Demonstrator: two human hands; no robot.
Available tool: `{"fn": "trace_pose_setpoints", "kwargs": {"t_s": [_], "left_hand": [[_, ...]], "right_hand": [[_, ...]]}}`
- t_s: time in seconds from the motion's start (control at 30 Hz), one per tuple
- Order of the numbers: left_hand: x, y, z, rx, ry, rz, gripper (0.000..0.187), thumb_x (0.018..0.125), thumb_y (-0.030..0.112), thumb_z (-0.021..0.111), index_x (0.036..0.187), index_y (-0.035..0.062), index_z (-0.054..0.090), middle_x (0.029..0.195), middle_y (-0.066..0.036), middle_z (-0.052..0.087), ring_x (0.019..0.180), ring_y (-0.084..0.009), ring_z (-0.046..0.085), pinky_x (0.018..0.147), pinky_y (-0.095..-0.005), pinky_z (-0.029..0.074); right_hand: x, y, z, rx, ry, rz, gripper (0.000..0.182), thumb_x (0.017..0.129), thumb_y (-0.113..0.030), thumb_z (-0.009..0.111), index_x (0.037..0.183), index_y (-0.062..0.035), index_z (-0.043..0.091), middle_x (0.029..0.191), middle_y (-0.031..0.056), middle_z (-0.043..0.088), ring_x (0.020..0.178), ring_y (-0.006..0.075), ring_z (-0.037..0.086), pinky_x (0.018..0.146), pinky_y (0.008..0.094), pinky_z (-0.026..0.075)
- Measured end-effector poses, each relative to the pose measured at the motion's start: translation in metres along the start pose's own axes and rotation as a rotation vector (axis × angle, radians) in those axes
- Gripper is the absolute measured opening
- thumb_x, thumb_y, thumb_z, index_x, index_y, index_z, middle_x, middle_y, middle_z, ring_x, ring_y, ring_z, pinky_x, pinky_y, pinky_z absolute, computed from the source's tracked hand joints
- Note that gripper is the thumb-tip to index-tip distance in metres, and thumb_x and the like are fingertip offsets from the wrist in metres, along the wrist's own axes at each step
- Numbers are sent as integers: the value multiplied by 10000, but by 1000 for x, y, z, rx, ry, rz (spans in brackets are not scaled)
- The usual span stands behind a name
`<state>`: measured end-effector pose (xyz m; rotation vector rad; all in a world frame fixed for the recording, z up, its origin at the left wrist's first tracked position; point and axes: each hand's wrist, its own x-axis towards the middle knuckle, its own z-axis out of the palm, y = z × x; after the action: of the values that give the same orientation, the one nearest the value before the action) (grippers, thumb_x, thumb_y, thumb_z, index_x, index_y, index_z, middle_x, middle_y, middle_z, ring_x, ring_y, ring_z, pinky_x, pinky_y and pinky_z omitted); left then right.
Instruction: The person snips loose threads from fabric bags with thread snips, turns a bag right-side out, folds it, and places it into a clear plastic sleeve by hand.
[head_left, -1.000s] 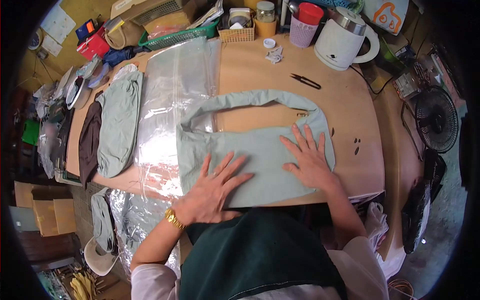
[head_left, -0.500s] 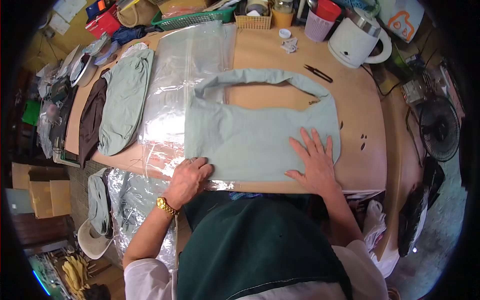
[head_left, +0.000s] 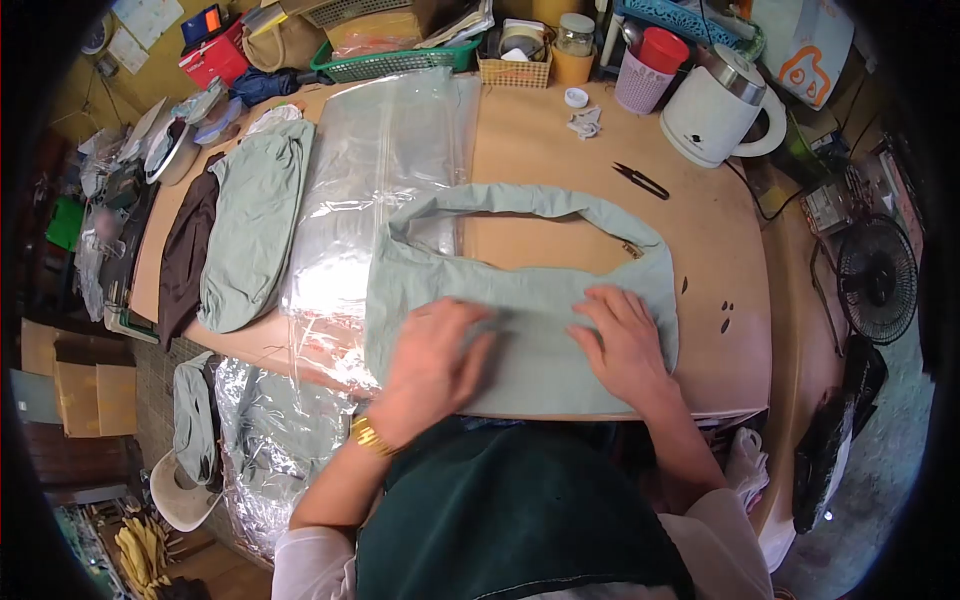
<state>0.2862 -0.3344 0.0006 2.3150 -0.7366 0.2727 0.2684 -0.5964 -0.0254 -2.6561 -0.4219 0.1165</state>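
Observation:
A pale grey-green fabric shoulder bag [head_left: 530,385] lies flat on the table, its looped strap spread toward the far side. A small label [head_left: 632,250] shows inside the loop at right. My left hand [head_left: 432,355], blurred by motion, is over the left-middle of the bag, thumb apart from the fingers and nothing visible in it. On the bag's right half rests my right hand [head_left: 622,345], palm down with fingers stretched out. Clear plastic bags [head_left: 345,190] lie left of the fabric bag, partly under its left edge.
More grey-green fabric [head_left: 255,225] and a dark brown piece [head_left: 187,250] lie at left. Black thread snips [head_left: 641,181], a white kettle [head_left: 712,110] and a pink cup [head_left: 640,92] stand or lie at the back right. A green basket [head_left: 395,65] is behind.
My left hand has moved from the bag's lower left corner up and right onto its middle. The right hand's fingers are closer together. The bag sits a little lower in view.

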Motion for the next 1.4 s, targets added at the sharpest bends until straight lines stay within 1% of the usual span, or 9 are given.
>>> {"fn": "trace_pose_setpoints", "kwargs": {"t_s": [0.03, 0.2, 0.27, 0.4, 0.5, 0.93, 1.13, 1.3, 1.4], "left_hand": [[10, -4, 20, 90, -112, 75, 430, 867, 168, 646, 1255, 28, 523, 1243, -178, 556, 1250, -342, 486, 1065, -516, 320], [15, -26, 62, 399, -249, -72, 640, 935, 403, 523, 1451, 55, 375, 1515, -164, 325, 1434, -370, 232, 1094, -665, 129], [21, -25, 58, 417, -195, -46, 590, 919, 331, 565, 1419, 55, 418, 1450, -150, 415, 1347, -363, 360, 1069, -604, 239], [48, -37, 53, 265, -47, -192, 450, 866, 229, 642, 1280, 64, 573, 1228, -128, 578, 1120, -335, 516, 941, -477, 392], [59, -58, 54, 268, -42, -130, 192, 767, 141, 738, 947, 82, 713, 865, -80, 617, 833, -287, 561, 734, -362, 457], [40, -74, 64, 139, 64, 20, 141, 776, 126, 721, 902, 111, 659, 891, -24, 566, 804, -234, 547, 662, -345, 457], [15, -61, 58, 168, -121, -48, 223, 759, 15, 644, 962, 107, 653, 976, -34, 579, 842, -225, 571, 680, -339, 478], [0, -47, 48, 177, -181, -89, 473, 700, -79, 631, 1138, 99, 643, 1201, -100, 564, 982, -294, 575, 844, -380, 483], [-3, -47, 48, 190, -198, -61, 554, 684, -49, 603, 1226, 65, 596, 1219, -128, 545, 1024, -300, 537, 920, -370, 463]], "right_hand": [[14, -2, 4, 8, 130, -48, 444, 843, -282, 674, 1217, -75, 553, 1235, 141, 546, 1152, 312, 497, 1002, 465, 337], [63, 13, 8, -110, 396, -125, 304, 860, -242, 659, 1088, -48, 610, 1146, 128, 576, 1097, 290, 521, 938, 429, 366], [67, 19, 2, -113, 170, 39, 253, 859, -236, 659, 1022, -46, 626, 1067, 114, 599, 1069, 282, 538, 924, 410, 361], [84, 28, 0, -71, 132, -6, 228, 863, -228, 656, 997, -48, 617, 974, 97, 613, 1013, 282, 556, 922, 404, 346], [89, 34, 4, 64, 4, -43, 189, 852, -213, 663, 936, -54, 601, 894, 81, 606, 948, 278, 563, 921, 408, 334], [76, 41, 24, -122, 299, -350, 187, 738, -140, 707, 826, -86, 551, 831, 73, 527, 869, 253, 534, 936, 458, 346], [74, 39, 27, -155, 328, -509, 183, 671, -72, 674, 764, -85, 517, 788, 54, 501, 801, 225, 521, 905, 469, 392], [70, 37, 28, -208, 343, -565, 121, 685, -82, 608, 716, -84, 491, 773, 39, 494, 785, 192, 522, 889, 445, 421], [68, 39, 28, -219, 336, -607, 124, 673, -90, 612, 706, -84, 492, 765, 40, 494, 783, 191, 522, 886, 441, 422]]}}
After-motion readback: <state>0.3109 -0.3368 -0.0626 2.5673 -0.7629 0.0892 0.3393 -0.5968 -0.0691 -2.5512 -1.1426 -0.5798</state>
